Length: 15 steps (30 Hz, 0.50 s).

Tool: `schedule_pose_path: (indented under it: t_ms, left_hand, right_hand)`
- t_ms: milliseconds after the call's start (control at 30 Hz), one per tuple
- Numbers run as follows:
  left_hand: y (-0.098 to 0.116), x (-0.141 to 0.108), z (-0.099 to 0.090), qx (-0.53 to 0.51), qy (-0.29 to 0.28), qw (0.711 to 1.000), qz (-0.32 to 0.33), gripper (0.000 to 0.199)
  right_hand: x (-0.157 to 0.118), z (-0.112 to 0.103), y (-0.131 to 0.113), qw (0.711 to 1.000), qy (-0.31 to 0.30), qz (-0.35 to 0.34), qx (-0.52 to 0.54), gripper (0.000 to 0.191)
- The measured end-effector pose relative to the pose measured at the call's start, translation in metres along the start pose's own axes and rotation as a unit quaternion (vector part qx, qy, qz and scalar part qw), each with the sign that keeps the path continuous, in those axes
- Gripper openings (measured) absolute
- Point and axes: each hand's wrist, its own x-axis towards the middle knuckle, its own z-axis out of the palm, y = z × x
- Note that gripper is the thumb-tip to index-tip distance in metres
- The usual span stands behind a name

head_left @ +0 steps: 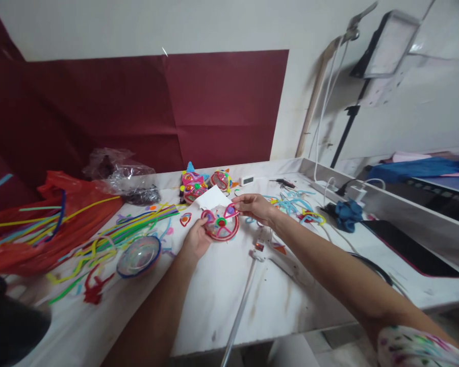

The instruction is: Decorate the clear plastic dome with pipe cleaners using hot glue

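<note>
Between my two hands is a round animal-face craft [228,233] with a red and pink fuzzy rim, ear-like purple corners and a green and red centre. My left hand [196,237] grips its lower left edge. With thumb and fingers closed, my right hand [253,208] pinches the upper right corner; the exact contact is partly hidden. A white paper sheet [213,198] lies just behind the craft. Left of it is a small red triangular piece [185,219] with an orange middle. Two finished-looking colourful animal faces [194,186] stand farther back.
Pipe cleaners [149,224] and a clear bowl [139,256] with a blue rim lie left, near a red plastic bag [80,199]. A metal rod [238,316] runs to the front edge. Blue scraps [290,202], a blue scrunchie [348,215] and a black slab [409,248] are right.
</note>
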Motion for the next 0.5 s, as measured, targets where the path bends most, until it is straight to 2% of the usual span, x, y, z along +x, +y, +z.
schedule_pose_path:
  t_ms: [200, 500]
  left_hand:
    - [-0.003, 0.006, -0.006, 0.004, -0.009, 1.0, 0.006, 0.01]
    - [-0.007, 0.014, -0.014, 0.005, -0.019, 0.999, 0.027, 0.014]
  right_hand:
    - [-0.002, 0.0, 0.004, 1.0, 0.002, -0.002, -0.017, 0.045]
    - [0.001, -0.008, 0.012, 0.999, -0.001, 0.001, -0.048, 0.046]
